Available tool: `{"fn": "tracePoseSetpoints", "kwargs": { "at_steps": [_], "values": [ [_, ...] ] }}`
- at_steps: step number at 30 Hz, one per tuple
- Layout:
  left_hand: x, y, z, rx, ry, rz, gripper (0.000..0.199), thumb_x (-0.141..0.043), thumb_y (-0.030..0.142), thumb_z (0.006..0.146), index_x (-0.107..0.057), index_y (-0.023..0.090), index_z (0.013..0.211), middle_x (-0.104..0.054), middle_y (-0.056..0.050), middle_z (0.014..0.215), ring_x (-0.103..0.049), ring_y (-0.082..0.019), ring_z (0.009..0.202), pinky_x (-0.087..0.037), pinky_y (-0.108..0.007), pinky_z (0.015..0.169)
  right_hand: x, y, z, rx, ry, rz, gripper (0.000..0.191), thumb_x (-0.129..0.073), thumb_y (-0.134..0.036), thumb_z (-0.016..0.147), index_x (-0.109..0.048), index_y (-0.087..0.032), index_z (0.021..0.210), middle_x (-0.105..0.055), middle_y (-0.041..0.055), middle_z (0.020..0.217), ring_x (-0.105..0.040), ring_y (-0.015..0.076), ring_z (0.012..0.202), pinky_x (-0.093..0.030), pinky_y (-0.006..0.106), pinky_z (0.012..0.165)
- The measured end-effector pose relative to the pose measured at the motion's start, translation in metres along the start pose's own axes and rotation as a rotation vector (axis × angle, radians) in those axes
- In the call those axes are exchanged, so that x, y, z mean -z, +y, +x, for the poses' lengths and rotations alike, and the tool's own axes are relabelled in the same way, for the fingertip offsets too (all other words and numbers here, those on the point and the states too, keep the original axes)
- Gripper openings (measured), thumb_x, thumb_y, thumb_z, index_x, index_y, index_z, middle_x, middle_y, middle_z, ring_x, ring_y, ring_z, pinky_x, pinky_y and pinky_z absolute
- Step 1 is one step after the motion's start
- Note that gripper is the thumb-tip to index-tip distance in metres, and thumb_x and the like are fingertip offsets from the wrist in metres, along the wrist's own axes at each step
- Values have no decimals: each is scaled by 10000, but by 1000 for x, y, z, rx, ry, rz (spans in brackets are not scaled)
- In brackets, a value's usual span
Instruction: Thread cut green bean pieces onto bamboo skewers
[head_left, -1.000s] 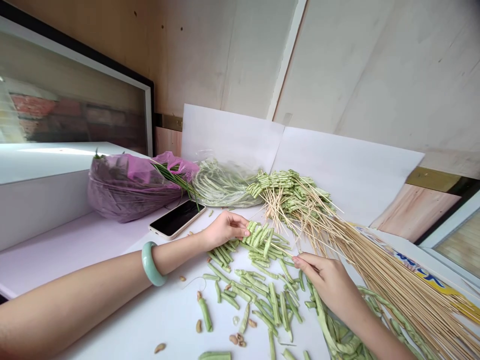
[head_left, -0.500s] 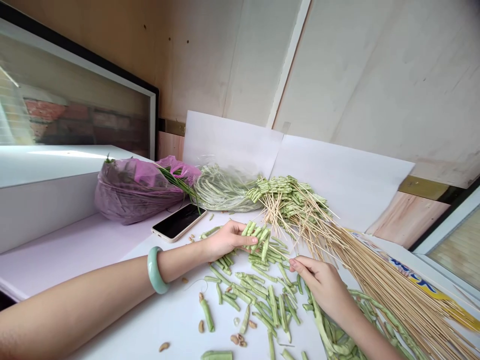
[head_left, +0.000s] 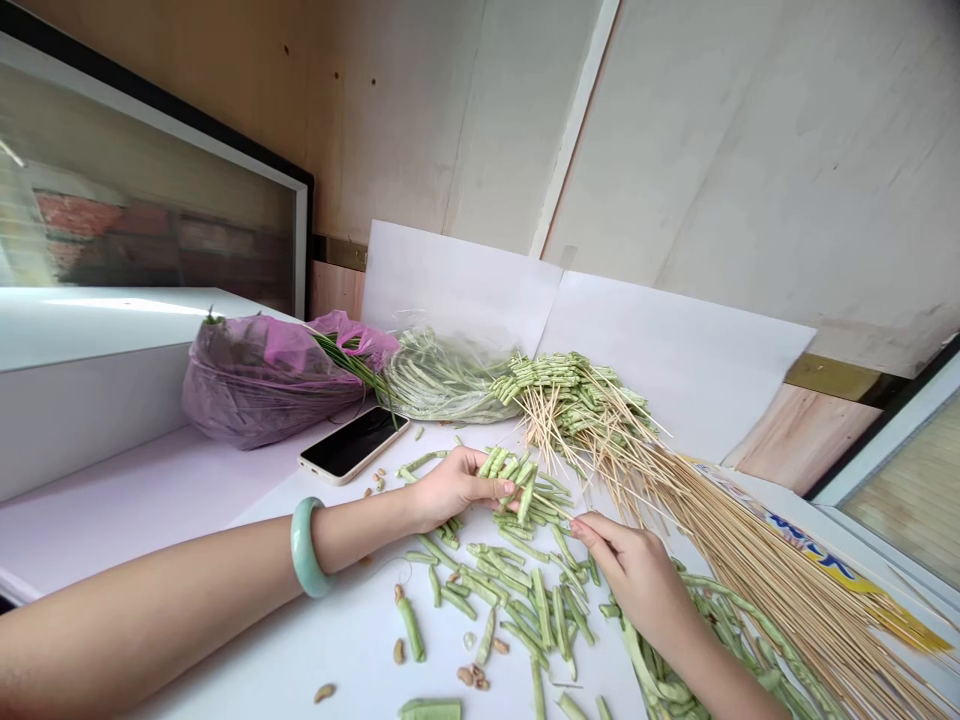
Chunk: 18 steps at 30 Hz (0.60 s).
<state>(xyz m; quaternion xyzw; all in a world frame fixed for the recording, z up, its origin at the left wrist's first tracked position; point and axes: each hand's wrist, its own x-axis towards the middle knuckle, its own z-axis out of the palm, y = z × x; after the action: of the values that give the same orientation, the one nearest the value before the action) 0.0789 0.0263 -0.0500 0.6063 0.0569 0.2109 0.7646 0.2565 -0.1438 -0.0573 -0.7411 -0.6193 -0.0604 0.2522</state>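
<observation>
Between the fingers of my left hand (head_left: 454, 490) are several cut green bean pieces (head_left: 511, 470), lined up side by side on a thin bamboo skewer (head_left: 555, 508). My right hand (head_left: 637, 570) pinches the skewer's other end between thumb and fingertips. Below both hands, loose cut bean pieces (head_left: 517, 600) lie scattered on the white tabletop (head_left: 300, 620). Long uncut beans (head_left: 750, 640) rest partly beneath my right forearm. Behind my hands is a pile of filled bean skewers (head_left: 577, 385), their bare sticks pointing toward me.
A phone (head_left: 354, 444) lies left of my left hand. Behind it sit a purple plastic bag (head_left: 255, 385) of greens and a clear bag (head_left: 450, 375) of long beans. Many bare skewers (head_left: 795, 560) stretch along the right side. Small brown beans (head_left: 324, 692) lie in front.
Both hands keep their hold on the skewer and bean pieces, with hardly any movement. The whole view has shifted slightly.
</observation>
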Motion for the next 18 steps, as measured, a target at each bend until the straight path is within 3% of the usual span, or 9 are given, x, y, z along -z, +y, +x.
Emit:
{"fn": "tracePoseSetpoints", "kwargs": {
  "at_steps": [6, 10, 15, 18],
  "values": [
    [0, 1, 0, 12, 39, -12, 257, -814, 340, 601, -696, 128, 685, -694, -54, 707, -637, -160, 673, -490, -278, 702, 8, -2, 4, -16, -38, 22, 414, -355, -440, 944, -670, -230, 777, -702, 36, 706, -611, 205, 598, -422, 268, 551],
    [4, 5, 3, -41, 145, -42, 281, -809, 370, 610, -683, 141, 712, -688, -49, 727, -650, -168, 689, -500, -298, 740, 24, 12, 12, -62, -31, 48, 380, -433, -453, 894, -720, -204, 919, -746, 72, 849, -665, 225, 674, -488, 283, 617],
    [8, 8, 4, -97, 234, -92, 237, -790, 359, 641, -660, 169, 698, -665, -23, 707, -641, -150, 677, -494, -275, 717, 39, 38, 17, -69, -24, 57, 419, -409, -437, 860, -733, -174, 817, -684, 48, 608, -634, 215, 552, -487, 284, 548],
    [8, 7, 5, -97, 242, -119, 229, -801, 336, 629, -662, 169, 699, -663, -30, 718, -652, -159, 699, -498, -281, 726, 41, 48, 19, -60, 9, 63, 417, -416, -423, 834, -741, -164, 872, -728, 71, 715, -675, 233, 638, -520, 305, 608]
  ]
}}
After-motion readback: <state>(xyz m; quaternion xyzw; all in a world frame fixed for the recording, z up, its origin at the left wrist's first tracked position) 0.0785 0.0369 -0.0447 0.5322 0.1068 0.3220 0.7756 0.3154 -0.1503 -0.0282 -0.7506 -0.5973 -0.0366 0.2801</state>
